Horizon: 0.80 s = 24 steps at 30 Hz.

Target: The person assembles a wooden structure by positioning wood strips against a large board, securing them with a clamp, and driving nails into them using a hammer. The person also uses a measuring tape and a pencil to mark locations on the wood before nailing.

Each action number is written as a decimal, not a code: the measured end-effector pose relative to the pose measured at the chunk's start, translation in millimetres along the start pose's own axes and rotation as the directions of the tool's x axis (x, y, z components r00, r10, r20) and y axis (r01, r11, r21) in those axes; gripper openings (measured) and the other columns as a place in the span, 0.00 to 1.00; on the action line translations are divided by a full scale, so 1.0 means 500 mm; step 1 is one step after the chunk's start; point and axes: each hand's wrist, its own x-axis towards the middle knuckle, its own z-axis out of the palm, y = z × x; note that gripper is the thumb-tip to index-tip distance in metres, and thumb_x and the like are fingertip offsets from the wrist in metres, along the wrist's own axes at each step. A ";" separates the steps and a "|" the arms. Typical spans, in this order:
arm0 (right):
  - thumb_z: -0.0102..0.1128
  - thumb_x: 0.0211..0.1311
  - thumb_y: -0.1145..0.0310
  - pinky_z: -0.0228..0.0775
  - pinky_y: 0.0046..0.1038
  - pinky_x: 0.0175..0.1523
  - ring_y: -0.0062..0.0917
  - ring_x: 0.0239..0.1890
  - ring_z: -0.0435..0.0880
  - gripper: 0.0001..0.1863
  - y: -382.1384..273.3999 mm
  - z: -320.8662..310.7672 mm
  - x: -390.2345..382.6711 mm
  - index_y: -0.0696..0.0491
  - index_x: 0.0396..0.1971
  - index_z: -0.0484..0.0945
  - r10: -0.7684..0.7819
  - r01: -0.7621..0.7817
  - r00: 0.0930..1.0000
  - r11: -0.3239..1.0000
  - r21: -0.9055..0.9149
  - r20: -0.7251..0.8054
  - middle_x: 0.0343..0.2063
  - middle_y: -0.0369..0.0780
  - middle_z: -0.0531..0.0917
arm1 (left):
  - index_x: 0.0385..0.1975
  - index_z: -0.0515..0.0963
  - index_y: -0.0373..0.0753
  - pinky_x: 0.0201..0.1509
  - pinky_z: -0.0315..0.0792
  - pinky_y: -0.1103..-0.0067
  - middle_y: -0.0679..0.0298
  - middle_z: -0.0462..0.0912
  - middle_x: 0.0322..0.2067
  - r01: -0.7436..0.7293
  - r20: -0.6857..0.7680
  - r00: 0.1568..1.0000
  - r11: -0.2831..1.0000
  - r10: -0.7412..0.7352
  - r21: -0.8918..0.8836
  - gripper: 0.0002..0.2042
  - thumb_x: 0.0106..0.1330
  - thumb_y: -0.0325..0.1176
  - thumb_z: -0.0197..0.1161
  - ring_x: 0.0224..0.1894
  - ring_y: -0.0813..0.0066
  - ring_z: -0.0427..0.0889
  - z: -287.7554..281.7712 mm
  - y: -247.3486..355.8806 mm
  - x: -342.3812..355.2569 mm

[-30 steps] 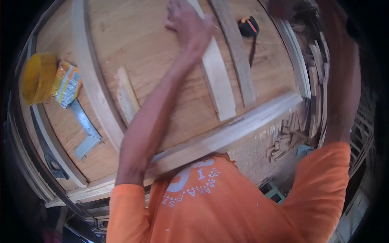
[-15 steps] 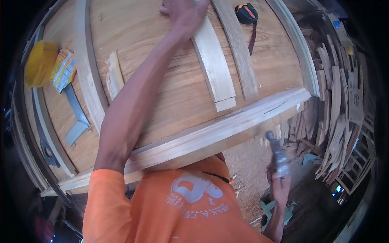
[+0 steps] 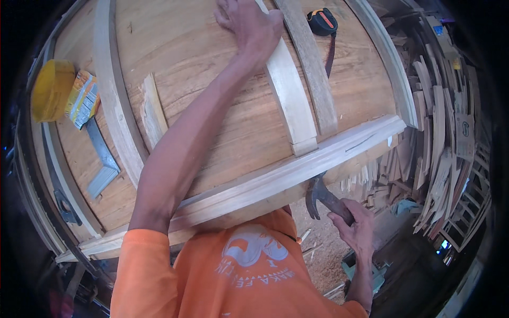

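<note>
My left hand (image 3: 253, 26) is closed round the upper part of a pale wooden slat (image 3: 289, 93), which lies on the plywood panel (image 3: 212, 143). The slat's near end meets the near rail (image 3: 286, 183) of the wooden frame. In my right hand (image 3: 356, 225) is a claw hammer (image 3: 335, 204), gripped by its handle. The hammer's head is up against the outer side of the near rail, below the slat's end; whether it touches cannot be made out. A greyer wooden strip (image 3: 313, 69) lies just right of the slat.
A tape measure (image 3: 322, 22) lies right of the strip. At left are a yellow container (image 3: 52, 90), a crumpled packet (image 3: 83, 99), a metal square (image 3: 102, 153) and a handsaw (image 3: 66, 206). Stacked offcuts (image 3: 437, 122) stand at right, and shavings (image 3: 318, 233) cover the floor.
My right hand has brought the hammer up and left to the near rail. The slat under my left hand has shifted right and nearer, its end now at the rail.
</note>
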 end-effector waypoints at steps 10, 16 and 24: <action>0.82 0.56 0.67 0.78 0.36 0.37 0.42 0.31 0.88 0.19 0.001 0.002 0.016 0.60 0.44 0.86 -0.084 0.087 0.994 0.995 0.046 -0.063 0.32 0.49 0.87 | 0.73 0.62 0.23 0.80 0.55 0.52 0.36 0.65 0.72 -0.023 0.046 0.999 0.995 0.028 -0.093 0.45 0.55 0.34 0.75 0.76 0.40 0.62 -0.023 0.015 0.030; 0.78 0.61 0.59 0.79 0.37 0.43 0.42 0.34 0.88 0.22 0.074 0.029 -0.017 0.61 0.46 0.86 -0.064 0.065 0.997 0.998 0.007 -0.048 0.33 0.51 0.87 | 0.79 0.47 0.21 0.85 0.36 0.48 0.35 0.51 0.80 0.101 0.198 0.978 0.984 -0.071 -0.147 0.54 0.55 0.33 0.74 0.84 0.38 0.46 0.007 0.054 -0.007; 0.73 0.66 0.67 0.73 0.30 0.37 0.23 0.31 0.79 0.15 -0.094 -0.120 -0.058 0.58 0.49 0.86 -0.039 0.044 0.959 0.999 -0.010 0.282 0.31 0.45 0.83 | 0.79 0.51 0.24 0.84 0.43 0.51 0.38 0.59 0.78 0.193 0.046 0.981 0.968 -0.188 -0.161 0.55 0.58 0.46 0.75 0.83 0.42 0.51 -0.088 -0.005 0.006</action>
